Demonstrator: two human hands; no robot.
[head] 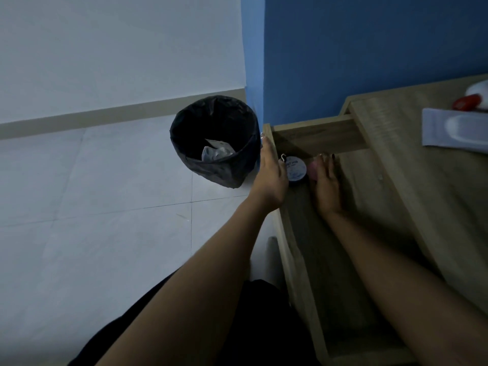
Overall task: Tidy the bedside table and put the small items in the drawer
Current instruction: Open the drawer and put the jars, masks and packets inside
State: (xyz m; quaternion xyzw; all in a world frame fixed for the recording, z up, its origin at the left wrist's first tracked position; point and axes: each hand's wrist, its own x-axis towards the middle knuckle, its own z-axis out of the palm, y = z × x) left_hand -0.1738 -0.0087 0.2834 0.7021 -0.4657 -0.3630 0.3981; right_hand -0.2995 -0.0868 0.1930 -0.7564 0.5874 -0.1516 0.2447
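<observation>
The wooden drawer (311, 143) of the bedside table (412, 165) is pulled out. In its far corner lie a round tin with a blue label (296, 169) and a small pink item (313, 168). My left hand (270, 178) grips the drawer's front panel, fingers outside and thumb over the edge, right beside the tin. My right hand (327, 184) is inside the drawer, fingers stretched flat and apart, its thumb side touching the pink item. On the table top lie a white packet (449, 130) and a white and red object (472, 99), partly cut off by the frame.
A black bin with a dark liner (215, 140) stands on the pale tiled floor just left of the drawer, with crumpled wrappers inside. A blue wall (369, 48) rises behind the table. My dark clothing (253, 326) fills the bottom of the view.
</observation>
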